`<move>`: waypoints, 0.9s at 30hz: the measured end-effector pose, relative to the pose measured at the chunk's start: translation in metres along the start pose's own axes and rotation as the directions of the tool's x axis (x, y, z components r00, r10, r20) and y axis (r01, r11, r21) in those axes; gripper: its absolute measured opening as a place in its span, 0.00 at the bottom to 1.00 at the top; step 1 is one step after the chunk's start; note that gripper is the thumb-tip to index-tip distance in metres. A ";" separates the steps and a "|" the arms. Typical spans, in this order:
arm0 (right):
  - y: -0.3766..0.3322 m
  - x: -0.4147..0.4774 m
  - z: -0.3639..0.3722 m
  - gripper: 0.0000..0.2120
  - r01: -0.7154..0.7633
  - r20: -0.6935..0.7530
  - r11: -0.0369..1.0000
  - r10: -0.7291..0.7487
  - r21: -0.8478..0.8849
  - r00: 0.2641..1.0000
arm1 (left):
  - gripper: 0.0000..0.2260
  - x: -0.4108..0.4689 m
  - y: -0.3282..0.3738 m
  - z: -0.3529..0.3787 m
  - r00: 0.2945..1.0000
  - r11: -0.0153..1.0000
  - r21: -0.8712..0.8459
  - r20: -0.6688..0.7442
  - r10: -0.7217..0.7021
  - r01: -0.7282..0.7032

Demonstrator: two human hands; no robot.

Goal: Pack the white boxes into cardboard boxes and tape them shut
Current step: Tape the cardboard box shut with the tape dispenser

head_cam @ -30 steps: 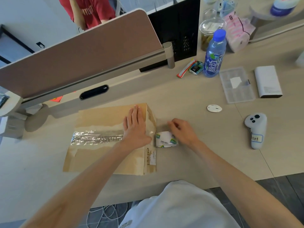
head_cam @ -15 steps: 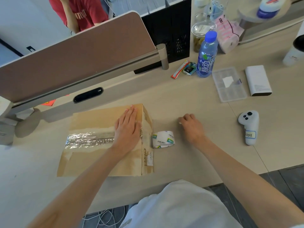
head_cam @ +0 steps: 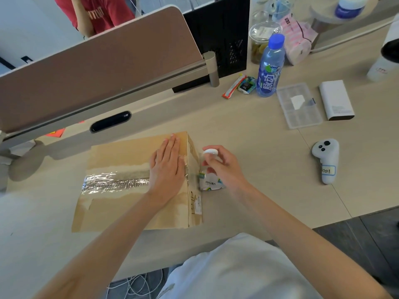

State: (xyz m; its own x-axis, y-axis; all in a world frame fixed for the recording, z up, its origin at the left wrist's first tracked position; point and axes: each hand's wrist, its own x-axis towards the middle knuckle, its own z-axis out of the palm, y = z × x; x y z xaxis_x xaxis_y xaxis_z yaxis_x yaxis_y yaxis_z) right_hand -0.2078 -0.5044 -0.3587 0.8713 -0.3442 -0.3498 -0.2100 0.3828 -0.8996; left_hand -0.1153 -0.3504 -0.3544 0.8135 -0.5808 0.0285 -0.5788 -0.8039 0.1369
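Closed cardboard box (head_cam: 121, 156) sat on the worktop (head_cam: 259, 134), clear tape (head_cam: 114, 183) along its top seam. The left grip (head_cam: 167, 167) lay flat, fingers straight, pressing the box top by its right edge. The tape roll (head_cam: 210, 184) sat just beside the box's right side. Above it the right grip (head_cam: 224, 167) pinched a small white disc (head_cam: 210, 152), possibly a cutter. A white controller (head_cam: 327, 160) lay well apart, far right.

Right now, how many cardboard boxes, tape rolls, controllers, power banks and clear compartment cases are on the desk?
Cardboard box: 1
Tape roll: 1
White controller: 1
White power bank: 1
Clear compartment case: 1
Total: 5
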 end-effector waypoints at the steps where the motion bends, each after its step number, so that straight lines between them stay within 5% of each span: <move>1: 0.002 -0.001 0.003 0.08 -0.070 -0.004 0.991 0.071 0.116 0.997 | 0.26 0.000 0.000 0.000 1.000 1.000 0.007 0.003 0.000 0.000; 5: 0.013 0.000 0.006 0.09 -0.131 -0.028 0.972 0.139 0.196 0.990 | 0.26 -0.001 0.000 0.000 1.000 1.000 0.009 0.006 0.002 -0.002; 9: 0.015 -0.003 0.004 0.22 -0.190 0.010 0.964 0.192 0.185 0.981 | 0.26 -0.001 0.000 -0.001 1.000 1.000 0.004 0.001 0.006 -0.006; 17: 0.016 -0.010 0.011 0.11 -0.106 0.117 0.991 0.115 -0.082 0.986 | 0.25 0.000 -0.002 0.001 1.000 1.000 0.014 -0.004 0.011 -0.011; 21: 0.021 -0.014 0.017 0.04 -0.051 0.026 0.985 0.056 -0.166 0.998 | 0.25 -0.001 -0.002 0.000 1.000 1.000 0.014 -0.011 0.017 -0.016; 27: 0.042 -0.011 0.020 0.09 -0.095 -0.138 0.978 0.069 -0.188 0.988 | 0.26 -0.001 0.000 -0.001 1.000 1.000 0.011 -0.015 0.015 -0.015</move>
State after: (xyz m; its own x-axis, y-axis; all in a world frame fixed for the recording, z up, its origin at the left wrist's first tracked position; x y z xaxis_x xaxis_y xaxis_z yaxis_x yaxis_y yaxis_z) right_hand -0.2177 -0.4676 -0.3869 0.7849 -0.4321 -0.4441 -0.3714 0.2457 -0.8954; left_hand -0.1163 -0.3495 -0.3532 0.8055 -0.5909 0.0455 -0.5914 -0.7966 0.1252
